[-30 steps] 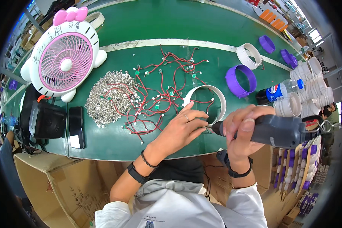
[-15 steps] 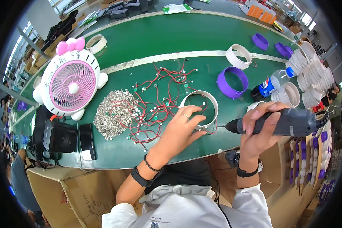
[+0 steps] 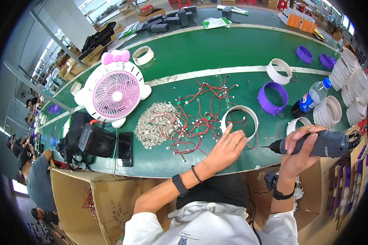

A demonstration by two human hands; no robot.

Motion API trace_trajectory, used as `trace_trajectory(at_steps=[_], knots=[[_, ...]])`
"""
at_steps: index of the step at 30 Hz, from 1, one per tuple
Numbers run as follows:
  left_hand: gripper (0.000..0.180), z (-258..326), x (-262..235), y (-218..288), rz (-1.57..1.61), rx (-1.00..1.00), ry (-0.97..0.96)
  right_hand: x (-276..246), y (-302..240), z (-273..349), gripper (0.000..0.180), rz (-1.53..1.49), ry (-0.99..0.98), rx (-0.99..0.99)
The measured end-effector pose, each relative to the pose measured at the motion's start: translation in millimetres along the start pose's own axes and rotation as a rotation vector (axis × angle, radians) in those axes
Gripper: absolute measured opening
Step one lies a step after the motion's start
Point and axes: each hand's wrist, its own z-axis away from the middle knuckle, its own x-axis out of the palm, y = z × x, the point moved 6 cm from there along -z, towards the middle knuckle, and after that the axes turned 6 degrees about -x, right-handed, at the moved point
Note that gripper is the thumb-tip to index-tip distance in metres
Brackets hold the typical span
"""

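Currently my left hand (image 3: 230, 147), fingers loosely spread, at white ring (image 3: 256, 123), right of frame centre; right hand (image 3: 300, 150) wraps electric screwdriver (image 3: 330, 144), bit clear. Red lead (image 3: 246, 119) already inside ring; wired boards (image 3: 208, 116) mid-frame unfitted.

Look here, dark handwriting (image 3: 108, 70) curving over the fan's (image 3: 117, 96) white top! Blue printed label (image 3: 309, 101) round the bottle (image 3: 315, 94), pale tag (image 3: 324, 151) on the screwdriver (image 3: 329, 141), scrawl (image 3: 119, 213) down the cardboard box (image 3: 108, 188), tiny print (image 3: 185, 235) across the shirt (image 3: 216, 220).
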Motion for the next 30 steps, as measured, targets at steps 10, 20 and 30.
trace_trajectory(at_steps=[10, 20, 30], knots=[[0.025, -2.8, 8.3, 6.4, -0.127, 0.002, 0.131, -12.3, -6.7, 5.6, 0.024, -0.041, 0.026, -0.025], [0.026, -19.0, -12.7, -12.7, -0.088, -0.096, 0.314, -21.9, -23.3, 8.2, 0.026, -0.039, 0.055, -0.024], [0.039, -18.5, -36.5, 6.2, 0.183, -0.181, 0.068, -39.1, -22.9, 7.2, 0.026, -0.023, 0.105, -0.022]])
